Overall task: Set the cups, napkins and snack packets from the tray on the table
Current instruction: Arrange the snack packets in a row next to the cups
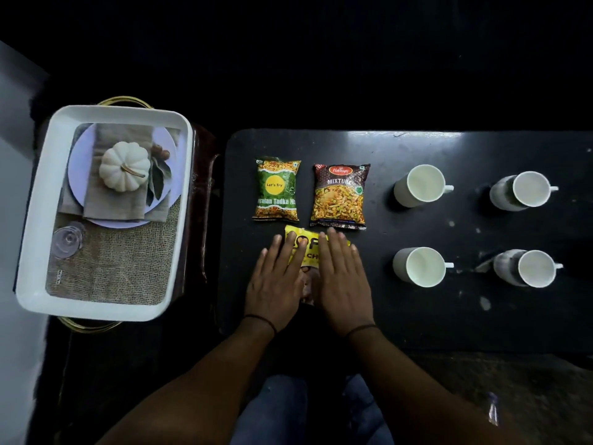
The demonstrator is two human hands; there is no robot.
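On the black table [417, 316] lie a green snack packet [277, 189] and a dark red mixture packet [340, 195], side by side. Below them lies a yellow snack packet [309, 247], flat on the table. My left hand [276, 281] and my right hand [345, 281] rest flat on it, palms down, fingers spread, covering most of it. Several white cups stand to the right: two nearer ones [420, 186] [420, 267] and two farther right [524, 189] [529, 268]. The white tray [32, 220] sits at the left; no napkins show.
The tray bottom bears a printed picture of a pumpkin, plate and burlap. It rests on a dark stand with gold handles [125, 102], left of the table. A gap separates stand and table. My knees [308, 412] are below the table's front edge.
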